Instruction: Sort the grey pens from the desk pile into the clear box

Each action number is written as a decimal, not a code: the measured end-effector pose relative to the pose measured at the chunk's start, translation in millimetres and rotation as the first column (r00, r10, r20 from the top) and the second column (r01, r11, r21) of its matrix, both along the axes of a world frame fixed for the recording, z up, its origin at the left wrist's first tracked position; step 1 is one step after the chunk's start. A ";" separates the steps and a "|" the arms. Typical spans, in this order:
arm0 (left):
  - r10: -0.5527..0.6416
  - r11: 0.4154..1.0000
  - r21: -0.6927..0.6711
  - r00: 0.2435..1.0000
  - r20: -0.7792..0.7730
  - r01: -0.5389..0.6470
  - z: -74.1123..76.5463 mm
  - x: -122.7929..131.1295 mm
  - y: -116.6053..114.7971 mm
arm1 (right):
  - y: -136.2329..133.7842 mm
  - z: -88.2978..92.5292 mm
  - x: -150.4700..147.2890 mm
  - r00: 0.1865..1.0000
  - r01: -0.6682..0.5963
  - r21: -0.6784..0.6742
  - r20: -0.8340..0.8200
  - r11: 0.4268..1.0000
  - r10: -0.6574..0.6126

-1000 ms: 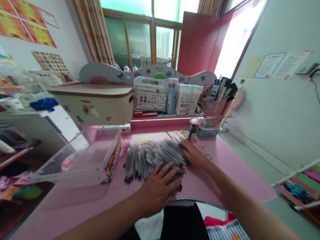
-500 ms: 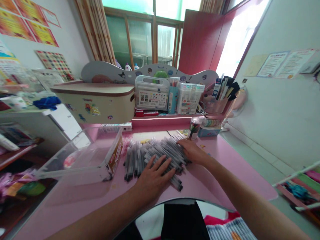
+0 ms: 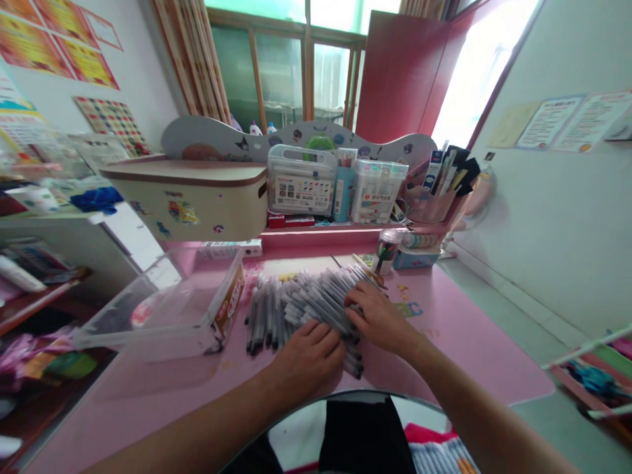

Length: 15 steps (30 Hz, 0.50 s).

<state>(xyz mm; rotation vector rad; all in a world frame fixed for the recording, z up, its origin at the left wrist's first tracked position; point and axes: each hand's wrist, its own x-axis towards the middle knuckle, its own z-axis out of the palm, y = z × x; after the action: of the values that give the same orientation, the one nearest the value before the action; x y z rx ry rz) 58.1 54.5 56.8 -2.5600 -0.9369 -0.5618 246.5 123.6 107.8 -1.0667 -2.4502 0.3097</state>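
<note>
Both hands are drawing in toward each other compared with half a second ago: the right hand (image 3: 376, 317) is sliding back from the far corner of the pile, away from the small jar (image 3: 384, 250), and the left hand (image 3: 309, 355), flat and spread before, is now curling its fingers. The pile of grey pens (image 3: 296, 304) is lying in the middle of the pink desk (image 3: 459, 342), just right of the clear plastic box (image 3: 162, 309), with most pens pointing away from the person.

The left hand is pressing on the near edge of the pile, fingers bent and close together; whether they are closing around any pens cannot be told. The right hand is resting on the right side of the pile, fingers bent over several pens, its grip also unclear. The two hands are nearly touching. Two marker cases (image 3: 299, 182) are standing on the shelf behind, beside a beige box (image 3: 192, 201).
</note>
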 end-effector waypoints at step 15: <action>0.026 1.000 -0.005 0.998 -0.064 -0.026 8.4 -15.0 18.6 | 21.9 -16.6 -26.0 0.972 -0.158 0.058 -0.168 0.986 0.166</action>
<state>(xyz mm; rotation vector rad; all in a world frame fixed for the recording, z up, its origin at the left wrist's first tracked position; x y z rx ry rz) 43.2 73.1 65.1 -2.5514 -0.9501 -0.4680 220.5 145.5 91.2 -0.7879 -2.3798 0.3807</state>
